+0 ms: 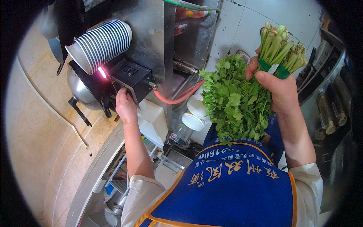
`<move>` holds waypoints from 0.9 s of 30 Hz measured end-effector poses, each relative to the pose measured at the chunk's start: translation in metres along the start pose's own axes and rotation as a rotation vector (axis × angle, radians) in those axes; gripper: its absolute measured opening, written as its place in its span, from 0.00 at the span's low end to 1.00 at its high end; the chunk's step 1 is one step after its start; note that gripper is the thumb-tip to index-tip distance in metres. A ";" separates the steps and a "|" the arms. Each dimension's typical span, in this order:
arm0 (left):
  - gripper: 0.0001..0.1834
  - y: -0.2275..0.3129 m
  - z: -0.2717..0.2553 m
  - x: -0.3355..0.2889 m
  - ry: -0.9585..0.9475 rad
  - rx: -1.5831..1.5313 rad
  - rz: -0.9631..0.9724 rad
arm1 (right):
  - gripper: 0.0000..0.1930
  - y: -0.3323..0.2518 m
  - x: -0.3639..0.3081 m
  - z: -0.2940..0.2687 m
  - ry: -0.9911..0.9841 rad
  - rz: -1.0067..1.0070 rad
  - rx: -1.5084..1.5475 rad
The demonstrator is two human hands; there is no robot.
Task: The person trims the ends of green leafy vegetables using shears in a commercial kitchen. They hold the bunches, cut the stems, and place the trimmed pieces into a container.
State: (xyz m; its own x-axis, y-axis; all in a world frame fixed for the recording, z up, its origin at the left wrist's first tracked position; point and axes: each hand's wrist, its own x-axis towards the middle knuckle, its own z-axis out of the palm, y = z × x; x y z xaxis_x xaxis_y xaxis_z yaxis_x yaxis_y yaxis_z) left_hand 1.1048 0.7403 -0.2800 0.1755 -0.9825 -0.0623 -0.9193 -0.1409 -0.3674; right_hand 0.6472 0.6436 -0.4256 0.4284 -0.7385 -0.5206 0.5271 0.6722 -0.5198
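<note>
Nearest the body is a blue apron (227, 193) with orange edging, and just in front of it hangs the leafy end of a bunch of greens (234, 98). The right-hand grip (281, 87) is closed on that bunch near the stems, thumb and fingers around the green band (281, 72), with the cut ends sticking out beyond. Holding at the band looks the sound choice: it should keep the stems together without bruising the leaves, and a firm but unsqueezing hold ought to be enough. The leaves are best carried clear of the apron and well away from the heat. Across to the left, the left-hand grip (126, 106) is at the edge of a dark metal box (130, 73); its fingers are bent, but I cannot tell whether they pinch that edge or merely rest against it. Slow, light fingers seem wise here, since a pink glow (102, 72) shows at the box's far end, next to a tilted stack of bowls (100, 45), and an orange hose (176, 99) joins its side. Beyond, a metal pot (81, 89) sits by the tan surface (41, 125).
</note>
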 end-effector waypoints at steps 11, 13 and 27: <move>0.11 -0.002 0.000 0.000 -0.007 0.015 -0.012 | 0.33 -0.001 0.001 0.000 0.000 0.014 -0.008; 0.11 -0.002 0.000 0.000 0.006 0.008 -0.009 | 0.33 -0.002 0.001 0.000 -0.002 0.014 -0.010; 0.12 -0.005 0.001 -0.002 0.016 0.036 -0.008 | 0.33 -0.004 0.002 0.004 -0.012 0.000 -0.026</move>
State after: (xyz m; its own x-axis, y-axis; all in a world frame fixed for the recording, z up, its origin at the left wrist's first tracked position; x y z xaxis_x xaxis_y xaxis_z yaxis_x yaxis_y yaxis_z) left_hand 1.1091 0.7431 -0.2791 0.1762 -0.9834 -0.0442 -0.9047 -0.1441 -0.4010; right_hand 0.6489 0.6393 -0.4224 0.4370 -0.7391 -0.5126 0.5078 0.6731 -0.5377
